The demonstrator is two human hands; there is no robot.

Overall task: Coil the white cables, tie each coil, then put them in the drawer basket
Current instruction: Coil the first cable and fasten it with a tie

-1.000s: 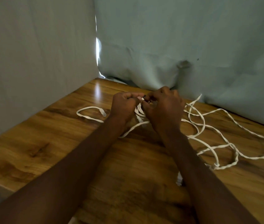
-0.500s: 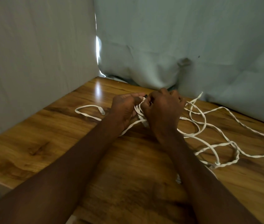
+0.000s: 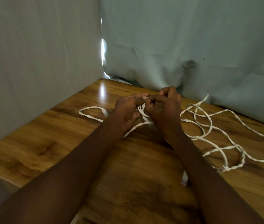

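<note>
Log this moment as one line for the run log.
stage: coiling | left hand: holds coil | right hand: pinches coil | loose cable: on table | basket: unseen

Left hand [image 3: 128, 109] and right hand [image 3: 163, 109] meet, fingers curled, pinching, forearms converging.

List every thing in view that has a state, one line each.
left hand: fingers curled, holding the coil
right hand: fingers curled, pinching at the top of the coil
coil: bunched loops held between both hands, tie not visible
loose cable: uncoiled, sprawled in tangled loops on the table
cable end loop: lying flat on the table, left of the hands
</note>
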